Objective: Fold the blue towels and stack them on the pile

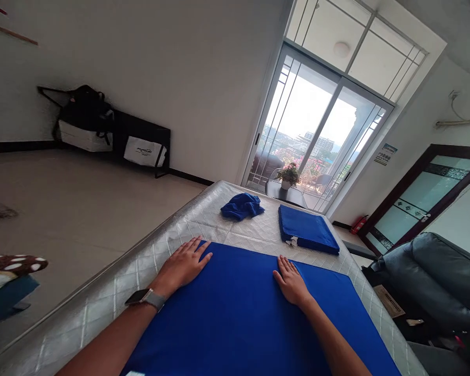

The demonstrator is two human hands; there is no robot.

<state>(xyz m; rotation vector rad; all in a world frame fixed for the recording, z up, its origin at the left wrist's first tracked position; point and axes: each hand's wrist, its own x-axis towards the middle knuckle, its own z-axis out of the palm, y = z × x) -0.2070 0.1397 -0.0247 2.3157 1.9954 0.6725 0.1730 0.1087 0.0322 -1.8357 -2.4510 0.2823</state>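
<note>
A blue cloth (238, 303) lies spread flat on the silver quilted mattress (121, 292). My left hand (184, 262) rests on its far left corner, fingers stretched out, partly over the mattress. On the cloth's far edge, right of the middle, my right hand (291, 282) lies flat with its fingers extended. Beyond them sits a stack of folded blue cloths (307, 227) with a white tag at its near left corner. A crumpled blue cloth (243, 206) lies to the left of that stack.
A dark sofa (438, 271) stands to the right of the mattress. A potted plant (288, 176) is on a small table beyond the far end, before a sliding glass door (321, 125). A black bench (141, 125) with bags stands along the left wall.
</note>
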